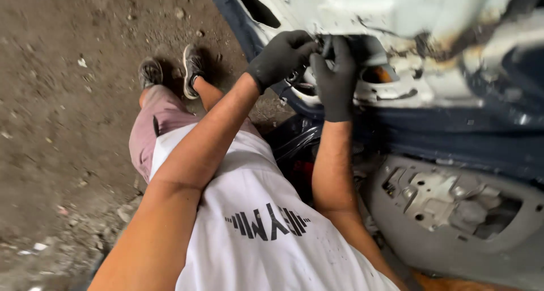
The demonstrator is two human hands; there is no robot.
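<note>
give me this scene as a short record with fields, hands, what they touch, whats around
left hand: left hand in a black glove, fingers curled at the opening in the white car panel
right hand: right hand in a black glove, pressed at the same opening
held thing: too hidden to tell
below: grey trim panel with a metal bracket
ground: dirt floor

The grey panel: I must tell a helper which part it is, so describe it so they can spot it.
Start at the white and dark blue car body on the right. Below its blue edge lies the grey panel, holding a pale metal bracket; it alone is grey plastic.
</note>
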